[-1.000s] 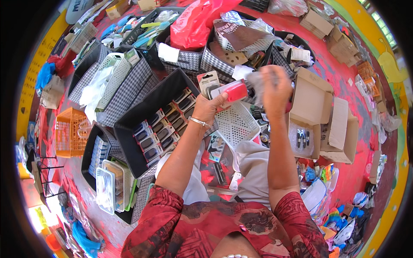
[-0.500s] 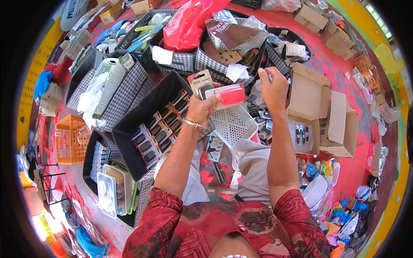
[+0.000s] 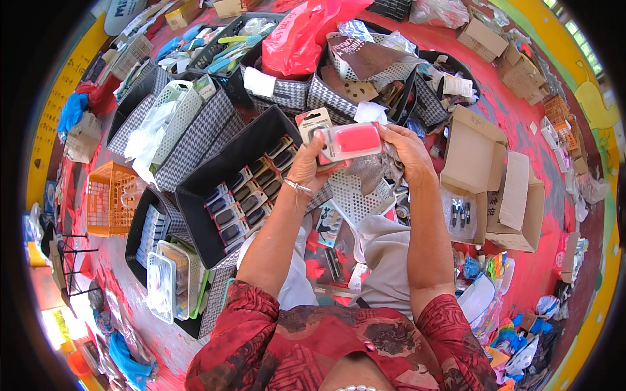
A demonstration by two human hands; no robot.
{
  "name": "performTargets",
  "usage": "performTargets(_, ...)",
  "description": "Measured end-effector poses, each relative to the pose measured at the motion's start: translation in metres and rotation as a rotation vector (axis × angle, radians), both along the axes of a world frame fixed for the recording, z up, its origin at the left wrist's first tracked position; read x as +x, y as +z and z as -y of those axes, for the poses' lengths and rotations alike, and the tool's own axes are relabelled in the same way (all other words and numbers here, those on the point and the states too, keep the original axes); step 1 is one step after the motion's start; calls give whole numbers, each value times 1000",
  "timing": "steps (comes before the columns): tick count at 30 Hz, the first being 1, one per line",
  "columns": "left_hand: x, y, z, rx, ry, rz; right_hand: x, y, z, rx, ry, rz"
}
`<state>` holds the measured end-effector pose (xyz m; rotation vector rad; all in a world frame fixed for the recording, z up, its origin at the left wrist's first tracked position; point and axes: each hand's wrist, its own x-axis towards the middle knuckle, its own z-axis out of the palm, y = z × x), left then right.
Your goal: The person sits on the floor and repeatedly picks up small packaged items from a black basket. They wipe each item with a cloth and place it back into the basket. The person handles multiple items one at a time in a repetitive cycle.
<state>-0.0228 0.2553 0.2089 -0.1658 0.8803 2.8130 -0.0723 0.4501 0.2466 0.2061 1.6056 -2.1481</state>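
Observation:
My left hand (image 3: pixel 305 163) grips two blister packs. The front one is a clear pack with a pink oval item (image 3: pixel 357 138), and behind it stands a card pack with a dark item (image 3: pixel 314 122). My right hand (image 3: pixel 409 153) has its fingers closed on the right end of the pink pack. A crumpled grey cloth-like piece (image 3: pixel 372 171) hangs beneath that hand, seemingly held in it. Left of my left hand, a black-lined bin (image 3: pixel 222 159) holds rows of similar packs with dark oval items. Below both hands sits a white perforated basket (image 3: pixel 345 195).
Patterned fabric bins full of goods stand ahead, one topped by a red plastic bag (image 3: pixel 300 39). Open cardboard boxes (image 3: pixel 471 150) are on the right. An orange crate (image 3: pixel 107 202) and a clear lidded container (image 3: pixel 163 287) stand at left. Bagged goods lie at lower right.
My right hand has come down and inward from its raised position to the pink pack. The pack is now turned more level, and the grey piece shows beneath the hand.

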Motion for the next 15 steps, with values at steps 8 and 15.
performTargets(8, -5, -10, -4, 241, 99, 199, -3, -9, 6, -80, -293, -151)
performTargets(15, -4, -13, -16, 145, 190, 231, 12, -14, 26, 68, -92, -159)
